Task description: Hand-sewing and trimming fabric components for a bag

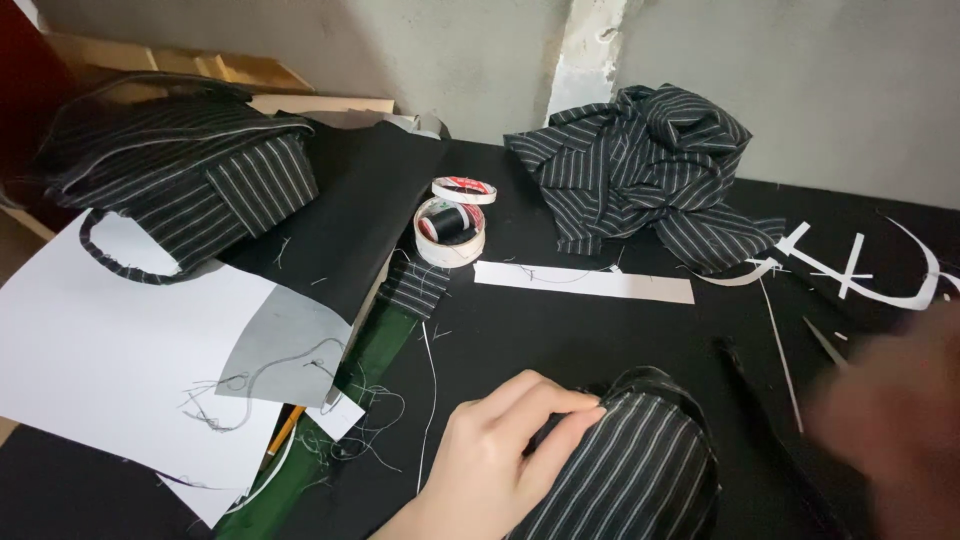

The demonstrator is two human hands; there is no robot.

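So the piece being worked on is a rounded striped fabric piece, black with thin white stripes, sitting at the near edge of the black table, bottom centre of the view. The left hand is on its left edge, fingers curled and pinching the dark rim of the fabric, so it's definitely gripping that piece. The right hand is over on the far right, just a motion-blurred smear above the table, and I honestly can't tell whether its fingers are loose or closed on anything.

Just beyond the piece there's a long white paper strip lying flat. Behind that, a roll of tape with a black thread spool sitting inside its hole, and a second, thinner tape ring right behind it, touching or nearly so. At the back there's a crumpled heap of striped cloth near the wall. On the right, white paper offcuts are scattered about.

To the left, a big white sheet of paper with loose threads on it and a grey translucent piece overlapping its edge. A flat piece of black fabric lies beside that, and top left is a striped bag-like piece with a loop handle resting on the paper.
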